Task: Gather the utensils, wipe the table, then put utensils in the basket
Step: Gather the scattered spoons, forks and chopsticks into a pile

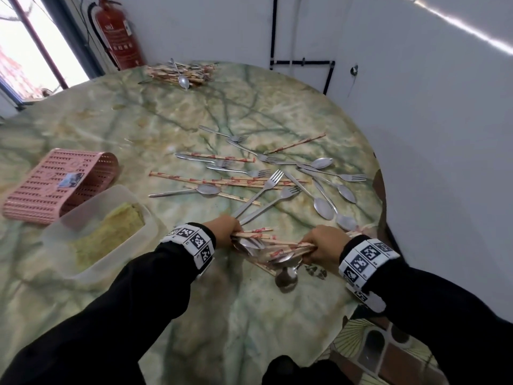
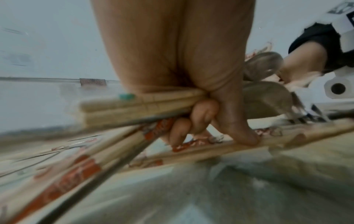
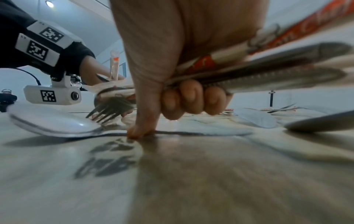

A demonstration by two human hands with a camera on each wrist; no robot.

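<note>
**Utensils: mixed bundle clamped at both ends, gathering not finished**

Utensils bundle (image 1: 273, 245), chopsticks plus spoons and forks, sits low over the table (image 1: 249, 315) at its near edge, to the right of the clear tub (image 1: 111, 195). Left hand (image 1: 223, 229) is curled round the bundle's left end; left wrist view shows fingers (image 2: 201, 115) wrapped under chopsticks and metal handles, thumb down on a chopstick. Right hand (image 1: 323, 247) is fisted round the right end; right wrist view shows fingers (image 3: 191, 100) curled under handles, thumb tip on the tabletop. One spoon (image 1: 287, 276) hangs loose below the bundle, and whether it is gripped cannot be told.

More loose cutlery (image 1: 266, 173) lies beyond the bundle, mid-table. A second chopstick pile (image 1: 180, 75) sits at the far edge. Pink basket (image 1: 58, 184) lies tipped on its side, just beyond the tub. Yellowish cloth (image 1: 111, 229) is inside the tub.

Handling, by judgement: stiff, light pieces; metal is smooth and likely to slide lengthwise out of a mixed bundle; chopsticks roll. Best hold is round the middle of the handles with ends aligned, not at the tips. Dangling spoon is the likeliest drop.
</note>
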